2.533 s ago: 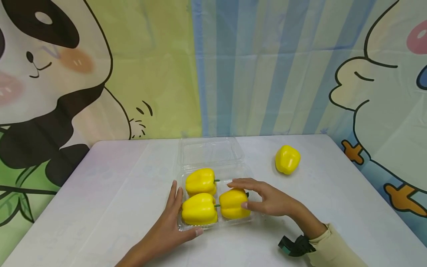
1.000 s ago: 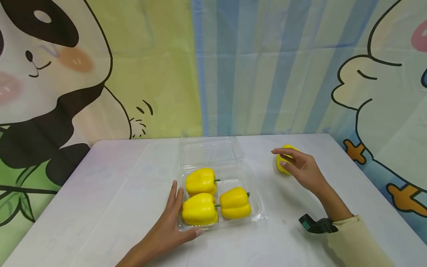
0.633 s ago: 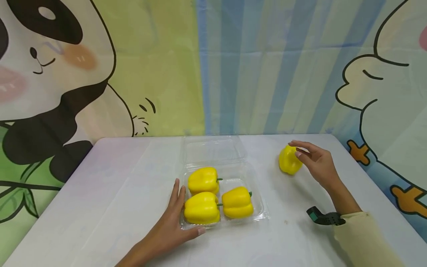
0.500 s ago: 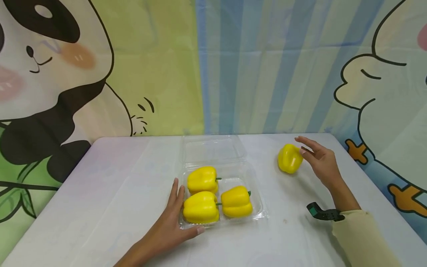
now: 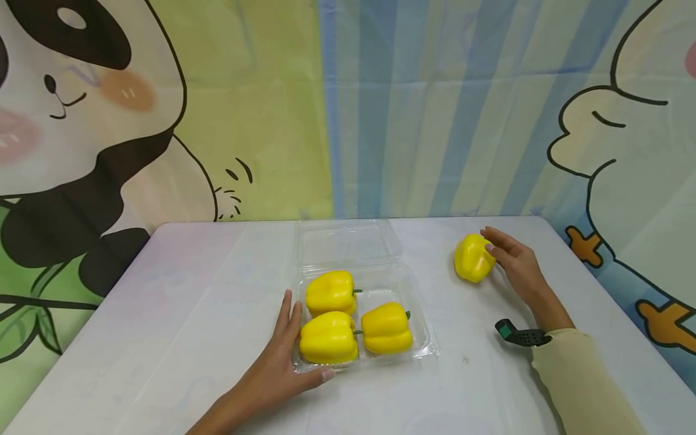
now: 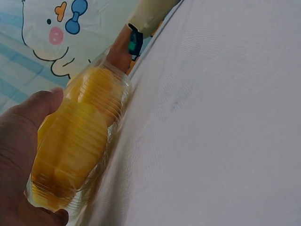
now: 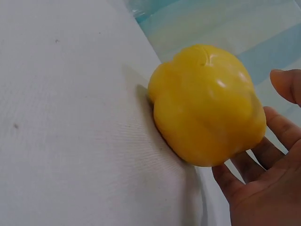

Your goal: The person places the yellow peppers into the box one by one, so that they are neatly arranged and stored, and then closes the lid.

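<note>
The left hand [image 5: 276, 361] lay nearest the viewer, its fingers extended along the left side of the clear container [image 5: 429, 350] and its thumb set against the near edge. It clasped nothing; this corner placement presumably served to stop the light plastic from sliding on the white table [image 5: 163, 332].

The container base held three yellow peppers. The near-left pepper [image 5: 328, 338] and the near-right pepper [image 5: 387, 328] formed the front row; the far-left pepper [image 5: 330, 292] lay directly behind the first. Both left-hand units lay on their sides, stems to the right, an orientation that probably suited the low walls.

Farther out, at right, a dark wrist device [image 5: 519, 335] projected from beside the pale sleeve [image 5: 582, 380], apparently to view that hand's work. The right hand [image 5: 522, 269] was unclenched, with fingers loosely bent at the right side of the loose pepper [image 5: 473, 258], which rested on the table outside the container. The thumb stood clear in the right wrist view, so no grip was formed; fingertip contact could not be confirmed.

The transparent lid [image 5: 348, 241] was folded back beyond the base, leaving access from above. The printed backdrop [image 5: 380, 109] stood behind the table.
</note>
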A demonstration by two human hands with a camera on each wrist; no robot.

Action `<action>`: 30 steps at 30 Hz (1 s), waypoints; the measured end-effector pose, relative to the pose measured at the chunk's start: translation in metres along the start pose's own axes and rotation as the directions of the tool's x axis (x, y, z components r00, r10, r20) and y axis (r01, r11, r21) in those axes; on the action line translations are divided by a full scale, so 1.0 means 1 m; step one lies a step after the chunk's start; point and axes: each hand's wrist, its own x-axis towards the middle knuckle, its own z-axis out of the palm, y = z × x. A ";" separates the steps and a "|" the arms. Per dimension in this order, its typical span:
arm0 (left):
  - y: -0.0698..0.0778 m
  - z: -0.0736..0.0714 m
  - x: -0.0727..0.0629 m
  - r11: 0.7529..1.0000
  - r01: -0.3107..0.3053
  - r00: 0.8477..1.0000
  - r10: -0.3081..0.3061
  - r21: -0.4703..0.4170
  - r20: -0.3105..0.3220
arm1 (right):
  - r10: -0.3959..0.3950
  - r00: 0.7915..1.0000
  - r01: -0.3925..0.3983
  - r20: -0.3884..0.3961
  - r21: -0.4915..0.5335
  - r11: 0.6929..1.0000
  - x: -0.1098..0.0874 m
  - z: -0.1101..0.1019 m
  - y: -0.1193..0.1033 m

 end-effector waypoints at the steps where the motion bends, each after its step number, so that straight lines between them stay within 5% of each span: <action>1: 0.000 0.000 0.000 1.000 -0.002 1.000 0.002 0.000 0.001 | 0.004 1.000 -0.004 0.003 0.018 1.000 0.001 0.001 0.001; 6: 0.000 0.000 0.001 1.000 0.005 1.000 -0.005 -0.004 0.003 | 0.063 0.998 -0.064 0.021 0.039 0.997 0.004 0.003 0.007; 17: 0.002 0.001 0.002 1.000 0.016 1.000 -0.016 -0.006 0.013 | 0.215 0.976 -0.212 0.024 -0.093 0.973 -0.003 -0.003 0.012; 30: 0.002 -0.001 0.000 1.000 0.016 1.000 -0.016 0.000 0.010 | 0.158 0.984 -0.152 0.087 -0.068 0.986 -0.005 -0.003 0.013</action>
